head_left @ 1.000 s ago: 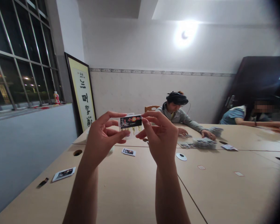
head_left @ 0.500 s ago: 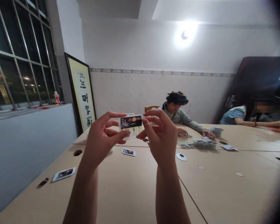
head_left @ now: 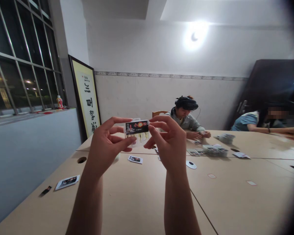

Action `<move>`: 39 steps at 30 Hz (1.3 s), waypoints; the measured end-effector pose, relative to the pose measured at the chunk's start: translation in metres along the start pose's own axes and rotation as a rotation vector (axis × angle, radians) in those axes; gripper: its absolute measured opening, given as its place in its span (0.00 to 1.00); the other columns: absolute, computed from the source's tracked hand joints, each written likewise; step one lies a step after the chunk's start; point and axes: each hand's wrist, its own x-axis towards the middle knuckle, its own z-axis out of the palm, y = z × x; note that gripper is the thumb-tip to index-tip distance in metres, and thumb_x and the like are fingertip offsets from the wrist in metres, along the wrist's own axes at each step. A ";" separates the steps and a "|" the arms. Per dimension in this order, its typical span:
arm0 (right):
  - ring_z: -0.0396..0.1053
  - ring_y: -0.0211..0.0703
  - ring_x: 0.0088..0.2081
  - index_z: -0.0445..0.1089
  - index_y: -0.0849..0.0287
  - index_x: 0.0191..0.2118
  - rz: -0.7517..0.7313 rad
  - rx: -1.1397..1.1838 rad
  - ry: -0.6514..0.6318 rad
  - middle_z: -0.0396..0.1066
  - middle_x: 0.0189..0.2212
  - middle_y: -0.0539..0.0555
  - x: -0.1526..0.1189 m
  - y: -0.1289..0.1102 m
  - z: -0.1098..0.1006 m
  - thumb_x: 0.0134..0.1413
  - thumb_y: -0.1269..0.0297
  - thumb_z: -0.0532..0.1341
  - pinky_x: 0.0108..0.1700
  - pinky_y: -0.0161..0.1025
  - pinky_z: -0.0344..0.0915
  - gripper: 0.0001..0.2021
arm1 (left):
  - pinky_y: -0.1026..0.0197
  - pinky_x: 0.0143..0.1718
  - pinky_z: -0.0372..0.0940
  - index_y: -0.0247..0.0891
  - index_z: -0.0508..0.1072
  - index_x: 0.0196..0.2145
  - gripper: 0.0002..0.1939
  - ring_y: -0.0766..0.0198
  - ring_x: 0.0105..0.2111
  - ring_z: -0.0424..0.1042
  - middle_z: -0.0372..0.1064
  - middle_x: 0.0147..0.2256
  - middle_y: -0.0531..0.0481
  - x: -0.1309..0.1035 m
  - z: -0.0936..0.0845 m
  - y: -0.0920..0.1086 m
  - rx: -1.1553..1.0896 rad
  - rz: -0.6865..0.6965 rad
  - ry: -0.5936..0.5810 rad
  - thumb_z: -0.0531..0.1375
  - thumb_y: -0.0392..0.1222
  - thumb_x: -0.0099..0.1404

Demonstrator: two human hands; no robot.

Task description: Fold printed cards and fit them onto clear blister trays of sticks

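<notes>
Small clear box [head_left: 140, 126] runs left-to-right mid-frame, left hand [head_left: 106, 147]'s grip pinching its left end, right hand [head_left: 172, 143] up at the right end, can't really tell if that's pinching too

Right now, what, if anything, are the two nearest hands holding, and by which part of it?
A small clear case: the left hand grips its left side, the right hand its upper right corner.

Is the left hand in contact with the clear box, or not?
Touching: in the head view, the left hand grips the box, thumb across its front.
</notes>
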 end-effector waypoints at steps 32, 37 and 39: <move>0.69 0.30 0.13 0.77 0.56 0.44 0.201 0.385 -0.212 0.79 0.32 0.48 0.008 0.010 -0.008 0.52 0.72 0.65 0.14 0.27 0.62 0.12 | 0.69 0.21 0.76 0.41 0.78 0.42 0.28 0.59 0.24 0.81 0.80 0.30 0.54 0.000 -0.003 -0.004 -0.150 0.046 -0.051 0.77 0.31 0.43; 0.69 0.30 0.13 0.77 0.56 0.44 0.189 0.372 -0.212 0.78 0.31 0.46 0.008 0.011 -0.008 0.52 0.71 0.67 0.14 0.27 0.61 0.12 | 0.69 0.21 0.76 0.41 0.78 0.43 0.28 0.59 0.24 0.81 0.80 0.30 0.54 0.000 -0.003 -0.004 -0.136 0.040 -0.044 0.78 0.33 0.42; 0.69 0.30 0.13 0.77 0.56 0.44 0.186 0.371 -0.217 0.78 0.31 0.46 0.008 0.011 -0.009 0.52 0.70 0.67 0.14 0.28 0.62 0.12 | 0.68 0.22 0.76 0.41 0.77 0.43 0.28 0.58 0.24 0.81 0.80 0.31 0.54 0.001 -0.004 -0.004 -0.128 0.037 -0.040 0.78 0.33 0.43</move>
